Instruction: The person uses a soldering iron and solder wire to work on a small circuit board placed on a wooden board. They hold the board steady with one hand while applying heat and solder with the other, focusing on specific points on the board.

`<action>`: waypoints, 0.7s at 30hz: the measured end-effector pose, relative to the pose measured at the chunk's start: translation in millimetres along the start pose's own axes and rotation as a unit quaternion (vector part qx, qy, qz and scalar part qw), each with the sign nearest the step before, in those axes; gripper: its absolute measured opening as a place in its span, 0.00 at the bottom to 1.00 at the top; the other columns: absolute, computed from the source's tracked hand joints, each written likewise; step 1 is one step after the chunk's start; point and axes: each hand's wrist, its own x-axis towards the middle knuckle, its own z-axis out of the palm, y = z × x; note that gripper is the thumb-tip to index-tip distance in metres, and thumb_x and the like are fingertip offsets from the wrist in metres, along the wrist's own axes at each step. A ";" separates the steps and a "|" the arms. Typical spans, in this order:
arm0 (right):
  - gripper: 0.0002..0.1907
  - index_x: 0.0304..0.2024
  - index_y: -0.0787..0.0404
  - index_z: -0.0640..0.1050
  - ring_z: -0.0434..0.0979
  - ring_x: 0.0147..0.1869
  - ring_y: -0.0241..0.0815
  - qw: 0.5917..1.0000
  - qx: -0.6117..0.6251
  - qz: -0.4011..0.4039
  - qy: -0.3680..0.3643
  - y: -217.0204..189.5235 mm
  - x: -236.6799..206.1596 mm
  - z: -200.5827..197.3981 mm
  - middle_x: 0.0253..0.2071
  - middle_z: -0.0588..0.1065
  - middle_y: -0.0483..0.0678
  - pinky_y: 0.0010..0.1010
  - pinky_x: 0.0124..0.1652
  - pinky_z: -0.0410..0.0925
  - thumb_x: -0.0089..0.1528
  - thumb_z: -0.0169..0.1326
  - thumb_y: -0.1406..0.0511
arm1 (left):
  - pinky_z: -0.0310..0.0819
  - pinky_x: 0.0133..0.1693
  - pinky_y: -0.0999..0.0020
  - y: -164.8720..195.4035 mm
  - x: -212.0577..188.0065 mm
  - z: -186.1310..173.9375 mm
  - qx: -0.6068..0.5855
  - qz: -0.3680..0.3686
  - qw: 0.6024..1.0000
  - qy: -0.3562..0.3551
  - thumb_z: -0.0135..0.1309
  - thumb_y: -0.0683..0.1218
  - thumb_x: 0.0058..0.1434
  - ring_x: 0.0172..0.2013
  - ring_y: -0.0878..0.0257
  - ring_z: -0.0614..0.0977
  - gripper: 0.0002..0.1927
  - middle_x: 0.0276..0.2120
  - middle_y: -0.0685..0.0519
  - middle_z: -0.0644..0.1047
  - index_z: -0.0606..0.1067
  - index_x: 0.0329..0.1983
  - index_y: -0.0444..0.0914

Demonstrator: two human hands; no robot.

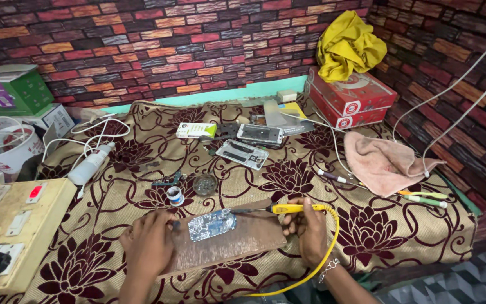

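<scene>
— From above, what have the hands got?

— The right hand (309, 228) is closed round a yellow soldering iron (288, 209), tip at the circuit board (212, 224). The left hand (150, 242) lies flat, fingers loosely spread, pressing the wooden board (237, 239) on the worktop (367, 231).

— Delicate?

— I'd say so: thin, light, stiff, easily cracked. Best taken by its edges.

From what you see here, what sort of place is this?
Probably a small phone-repair bench: a yellow soldering iron in the right hand, a circuit board on a wooden board, opened phones.
</scene>
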 end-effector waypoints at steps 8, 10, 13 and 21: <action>0.29 0.44 0.68 0.73 0.69 0.22 0.37 1.000 0.015 0.007 0.002 -4.9 0.6 -0.2 0.23 0.73 0.50 0.29 0.24 0.68 0.71 0.35 0.49 | 0.79 0.45 0.55 7.9 -6.3 9.1 -0.268 0.086 0.908 0.311 0.52 0.42 0.68 0.41 0.55 0.84 0.05 0.40 0.49 0.82 0.75 0.45 0.38; 0.29 0.45 0.69 0.73 0.69 0.23 0.37 1.000 0.025 0.006 -0.003 -4.1 0.0 0.2 0.24 0.73 0.50 0.29 0.26 0.68 0.72 0.34 0.50 | 0.82 0.43 0.61 18.1 -2.6 5.9 -0.440 -0.005 0.875 0.201 0.51 0.43 0.66 0.38 0.60 0.86 0.03 0.37 0.50 0.83 0.75 0.40 0.40; 0.29 0.45 0.69 0.73 0.69 0.23 0.38 1.000 0.022 0.006 -0.002 -3.7 -0.1 -0.4 0.24 0.73 0.50 0.30 0.26 0.68 0.72 0.34 0.50 | 0.83 0.39 0.66 33.9 -0.2 6.0 -0.479 -0.058 0.871 0.093 0.51 0.44 0.66 0.34 0.63 0.86 0.04 0.34 0.50 0.83 0.75 0.37 0.40; 0.28 0.46 0.68 0.74 0.69 0.24 0.38 0.999 0.032 0.005 0.000 6.9 -0.7 1.3 0.26 0.74 0.51 0.31 0.27 0.68 0.72 0.35 0.50 | 0.76 0.36 0.72 23.3 1.9 31.2 -0.580 0.029 0.806 0.113 0.51 0.43 0.68 0.32 0.65 0.83 0.05 0.31 0.51 0.81 0.71 0.40 0.36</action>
